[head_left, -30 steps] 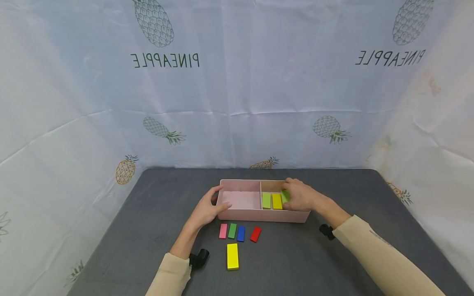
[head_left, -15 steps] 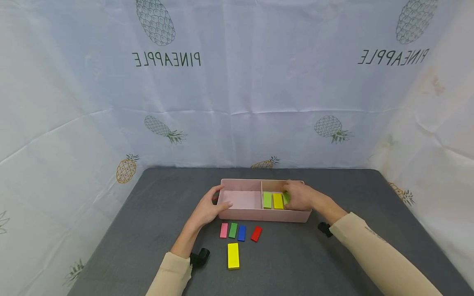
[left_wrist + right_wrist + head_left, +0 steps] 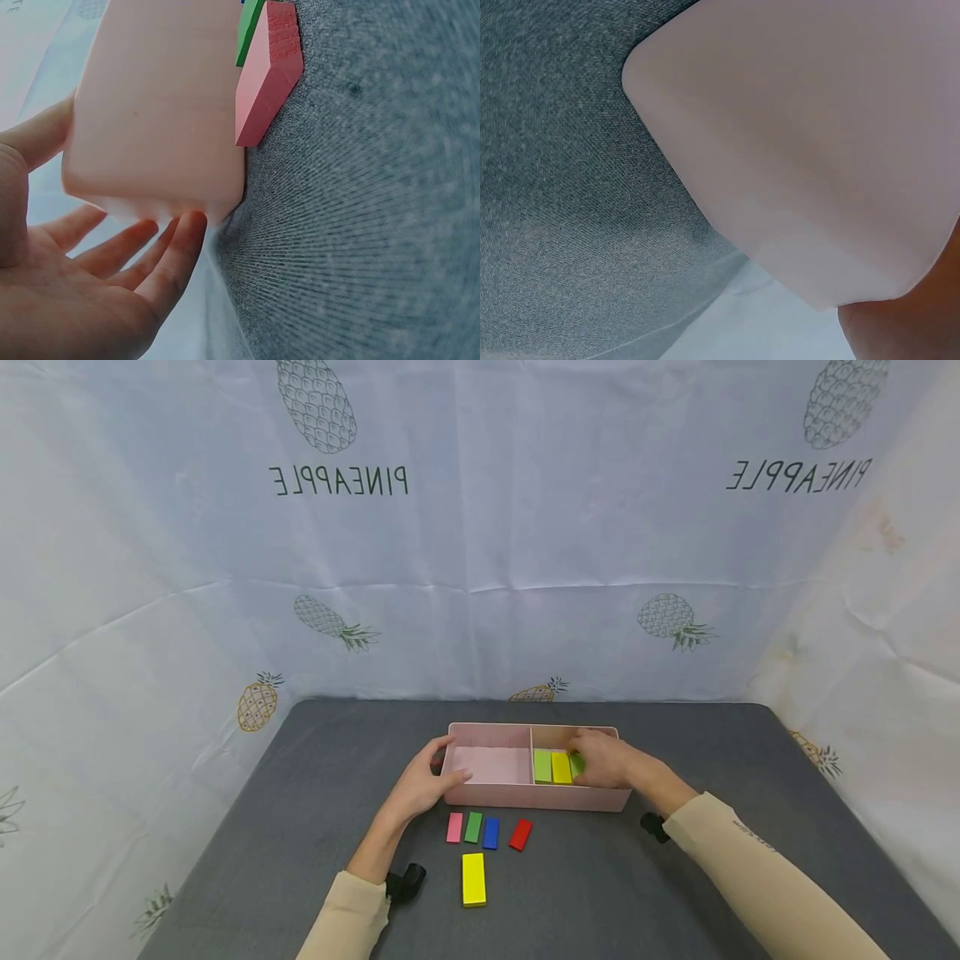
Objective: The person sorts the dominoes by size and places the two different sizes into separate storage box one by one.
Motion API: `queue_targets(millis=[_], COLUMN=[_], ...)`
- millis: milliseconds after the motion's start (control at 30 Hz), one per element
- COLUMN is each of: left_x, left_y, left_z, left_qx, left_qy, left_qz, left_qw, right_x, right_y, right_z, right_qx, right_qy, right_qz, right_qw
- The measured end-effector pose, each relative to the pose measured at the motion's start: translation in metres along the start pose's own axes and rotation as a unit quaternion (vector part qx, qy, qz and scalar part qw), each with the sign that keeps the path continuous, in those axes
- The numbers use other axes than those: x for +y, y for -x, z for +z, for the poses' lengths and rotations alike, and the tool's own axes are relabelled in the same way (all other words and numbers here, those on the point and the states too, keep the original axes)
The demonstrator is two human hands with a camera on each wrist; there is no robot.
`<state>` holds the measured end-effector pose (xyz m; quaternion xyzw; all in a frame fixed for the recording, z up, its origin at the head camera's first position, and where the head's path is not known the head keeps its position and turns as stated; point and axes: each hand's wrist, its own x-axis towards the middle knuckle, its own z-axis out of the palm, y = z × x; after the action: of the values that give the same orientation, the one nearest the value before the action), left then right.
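— What has moved since a second ago?

— Very little. The right hand has settled a touch lower into the box's right compartment, and the green block it holds now sits lower beside the yellow one. The left hand has stayed put.

— How is the right hand set?

— Fingers curled down over the green block at the compartment's 3 o'clock side, pinching it. Most of the block is hidden under the fingers. Another green block lies at 9 o'clock of the yellow one, just beside the divider.

— And the left?

— Spread, fingers nearly straight, cupping the box's left end at 9 o'clock. In the left wrist view the fingertips touch the box's corner; the thumb rests at the far rim. It grips nothing else.

— What lies outside the box?

— At its 6 o'clock, on the grey mat: pink, dark green, blue and red blocks in a row, and a longer yellow block nearer the person.
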<state>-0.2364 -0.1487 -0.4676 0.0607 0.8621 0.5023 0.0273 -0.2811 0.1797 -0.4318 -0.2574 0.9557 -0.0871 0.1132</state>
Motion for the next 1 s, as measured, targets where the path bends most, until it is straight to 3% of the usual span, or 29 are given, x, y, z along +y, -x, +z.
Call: queue_targets(millis=[467,1000], left_x=[0.002,0.002], left_y=[0.0,0.001], left_z=[0.001,0.001], left_qx=[0.004,0.004], left_qy=[-0.005,-0.003], left_qz=[-0.001,-0.01], left_qw=[1.0,0.9999], right_x=[-0.005,-0.031], right_y=[0.01,0.028], right_z=[-0.012,-0.031], right_qx=[0.011,0.08], right_qy=[-0.018,-0.03], right_qz=[0.012,-0.025], right_qw=[1.0,0.996])
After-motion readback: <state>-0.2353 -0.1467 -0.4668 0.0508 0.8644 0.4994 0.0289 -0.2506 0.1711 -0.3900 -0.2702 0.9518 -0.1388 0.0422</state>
